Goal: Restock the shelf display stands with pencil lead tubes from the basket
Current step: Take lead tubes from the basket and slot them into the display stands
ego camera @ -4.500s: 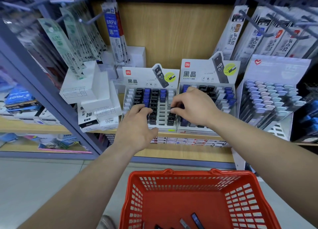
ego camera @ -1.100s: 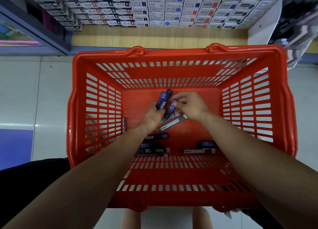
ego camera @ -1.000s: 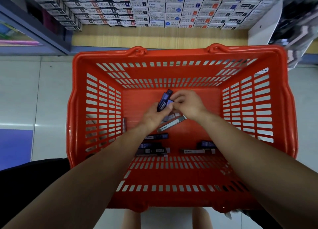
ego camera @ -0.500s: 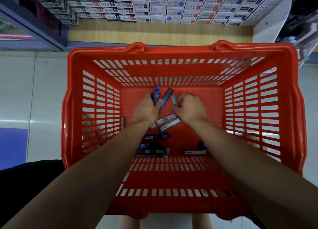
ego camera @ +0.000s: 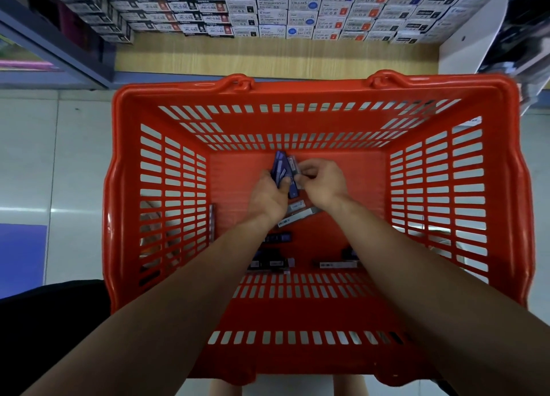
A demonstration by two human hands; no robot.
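I look straight down into a red plastic basket [ego camera: 166,205] standing on the floor. My left hand [ego camera: 269,197] grips a small bunch of blue pencil lead tubes [ego camera: 279,166] fanned upward. Right beside it, my right hand [ego camera: 323,181] pinches a grey tube [ego camera: 293,165] against that bunch. Several more lead tubes lie loose on the basket floor, among them a grey tube [ego camera: 296,217] under my wrists, a dark tube [ego camera: 278,237] and a long tube [ego camera: 337,264] near the front wall. The display stands are out of view.
Beyond the basket runs a low wooden shelf [ego camera: 276,56] packed with rows of small white refill boxes [ego camera: 268,9]. A grey shelf frame [ego camera: 59,53] angles in at top left. Pale floor tiles [ego camera: 59,157] flank the basket, and a white display panel [ego camera: 473,38] stands at top right.
Earlier my hands were at the shelf stands; the view then dropped to the basket. Over the last second my right hand brought a grey tube up against the blue tubes in my left hand.
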